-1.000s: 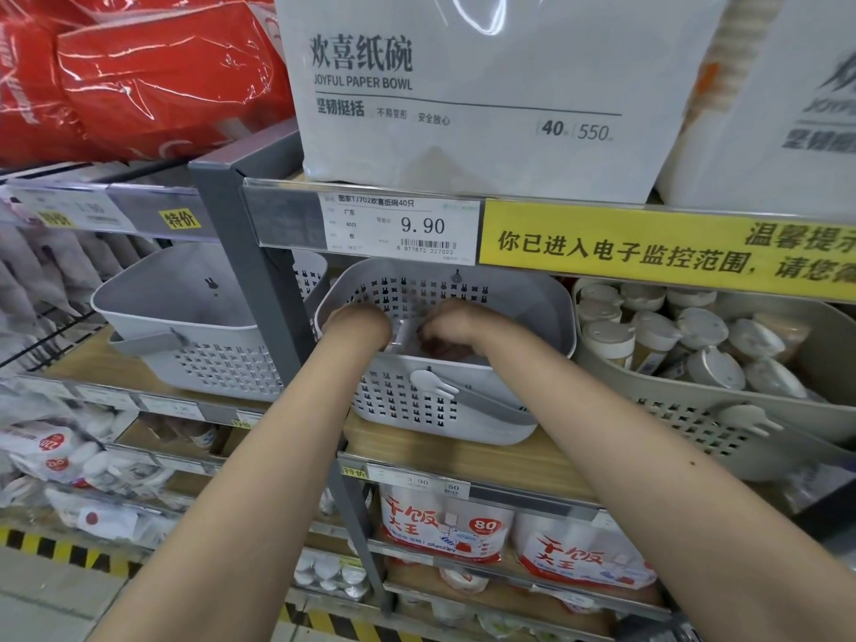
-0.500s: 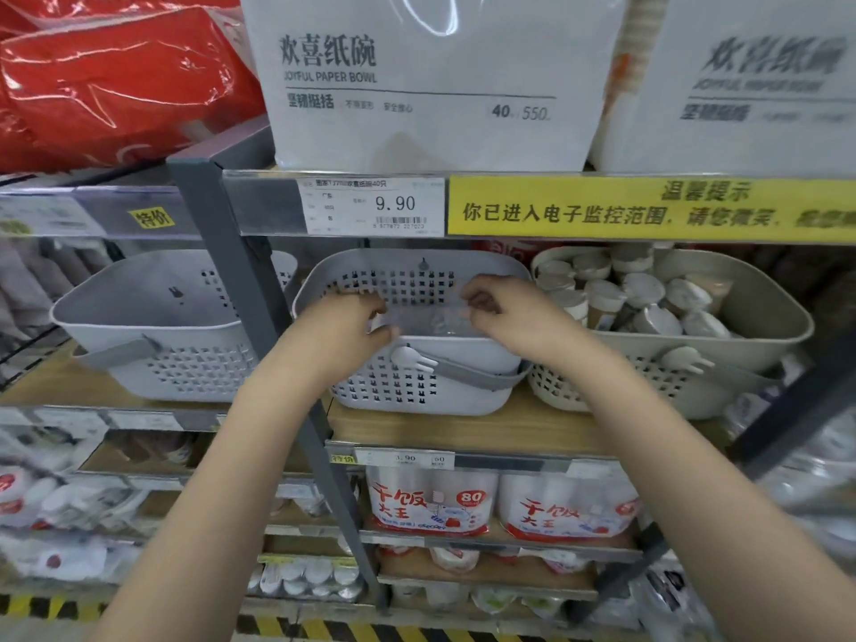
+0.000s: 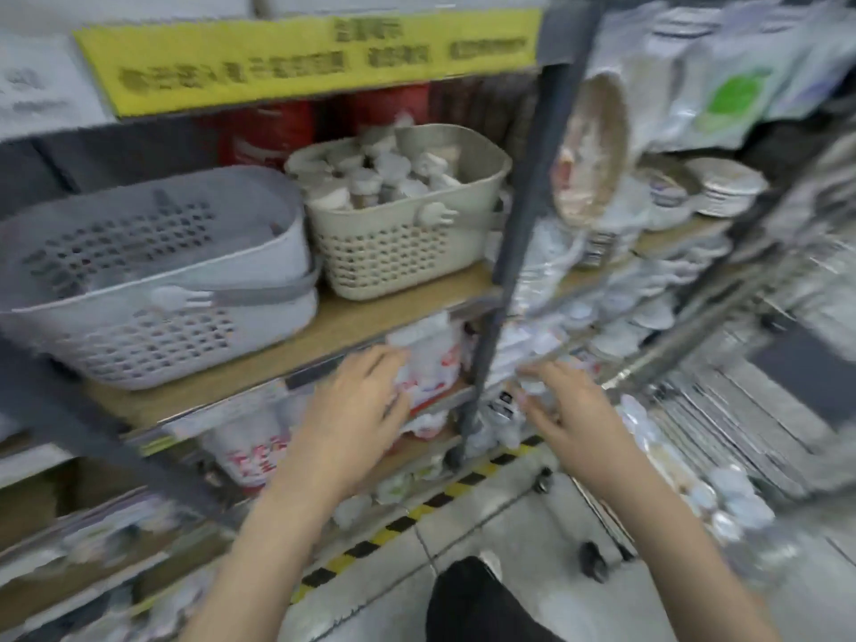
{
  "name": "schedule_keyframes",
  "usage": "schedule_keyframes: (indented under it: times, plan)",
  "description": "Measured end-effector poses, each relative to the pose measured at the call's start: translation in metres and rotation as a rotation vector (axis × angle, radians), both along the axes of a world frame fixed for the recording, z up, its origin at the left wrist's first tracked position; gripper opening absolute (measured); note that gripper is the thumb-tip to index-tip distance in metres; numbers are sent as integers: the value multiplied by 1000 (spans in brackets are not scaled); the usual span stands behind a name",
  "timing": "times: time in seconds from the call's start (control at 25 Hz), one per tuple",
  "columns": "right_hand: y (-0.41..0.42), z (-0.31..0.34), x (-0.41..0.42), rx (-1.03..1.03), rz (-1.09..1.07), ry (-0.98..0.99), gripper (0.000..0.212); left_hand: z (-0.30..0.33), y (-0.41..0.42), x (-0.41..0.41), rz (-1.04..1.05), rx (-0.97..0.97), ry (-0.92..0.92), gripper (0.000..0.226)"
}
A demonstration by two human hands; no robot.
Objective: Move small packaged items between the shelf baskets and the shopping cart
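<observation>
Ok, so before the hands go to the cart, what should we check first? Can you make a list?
1. Left hand holding a packet: cannot tell; its fingers look spread, and the picture is blurred.
2. Right hand holding a packet: cannot tell; something pale and clear blurs at its fingertips.
3. Both hands out of the grey basket: ok, they are below the shelf board.
4. Grey basket sitting on the shelf: ok, flat on the wooden board.
5. Beige basket steady: ok, upright beside the grey one and full of small white items.
6. Cart within reach: cannot tell; only small black wheels show on the floor.
</observation>
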State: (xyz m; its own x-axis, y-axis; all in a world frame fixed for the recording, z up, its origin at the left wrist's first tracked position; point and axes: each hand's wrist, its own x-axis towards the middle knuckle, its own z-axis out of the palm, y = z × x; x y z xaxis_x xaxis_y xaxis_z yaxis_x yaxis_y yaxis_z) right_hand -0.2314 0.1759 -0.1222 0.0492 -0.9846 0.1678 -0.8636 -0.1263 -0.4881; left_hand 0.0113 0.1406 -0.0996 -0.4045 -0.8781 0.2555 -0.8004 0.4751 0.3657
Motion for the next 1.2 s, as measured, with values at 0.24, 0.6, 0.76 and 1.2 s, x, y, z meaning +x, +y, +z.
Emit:
schedule_keyframes:
  times: [0.24,0.6,0.76,1.2]
  plan:
    - [109,-42,-94,277,-450,-77,33,-38,22,-137,-439,177,-9,43]
    - [164,-90,-208,444,-770,-249,31,-96,4,-289,-574,453,-123,39]
    - [162,-108,-243,474,-809,-297,25,-125,-15,-325,-534,549,-223,41]
    - [79,-151,-313,633,-933,-491,33,-165,-118,-428,-626,686,-371,41]
